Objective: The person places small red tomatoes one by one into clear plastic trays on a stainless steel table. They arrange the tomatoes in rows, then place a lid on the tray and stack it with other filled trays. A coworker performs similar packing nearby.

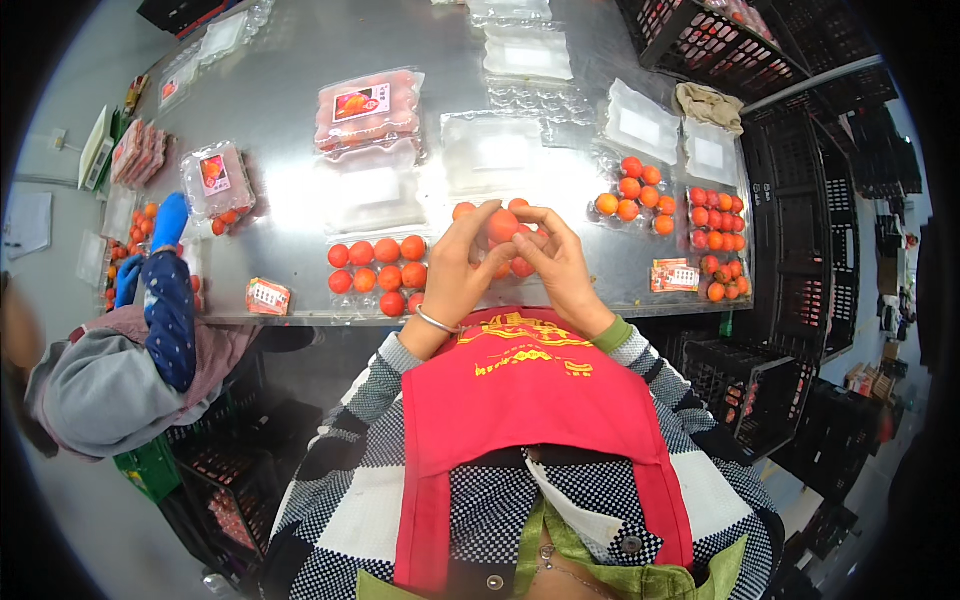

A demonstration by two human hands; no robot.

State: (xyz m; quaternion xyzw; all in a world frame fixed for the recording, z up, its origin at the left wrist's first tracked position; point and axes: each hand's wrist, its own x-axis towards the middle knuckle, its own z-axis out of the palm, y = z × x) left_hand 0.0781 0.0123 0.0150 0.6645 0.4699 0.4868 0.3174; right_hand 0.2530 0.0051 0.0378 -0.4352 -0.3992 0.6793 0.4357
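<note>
Between my two hands, above a partly filled clear plastic clamshell, is a round orange-red fruit (502, 225). My left hand (466, 259) has its fingers and thumb against the fruit's left side. On the other side, my right hand (555, 262) touches the fruit with its thumb and curled fingers. More of these fruits show around and under my fingers; the clamshell's frosted lid (491, 150) lies opened back behind them. Left of my hands is another open clamshell with several fruits (387, 250) in its hollows and its lid (371, 187) folded back.
Closed, labelled packs (369, 109) sit on the metal table (285, 45). At right are open clamshells with fruits (637, 191), a stack of printed labels (674, 275), a crumpled cloth (709, 106) and black crates (802, 225). A co-worker with blue gloves (170, 219) stands at left.
</note>
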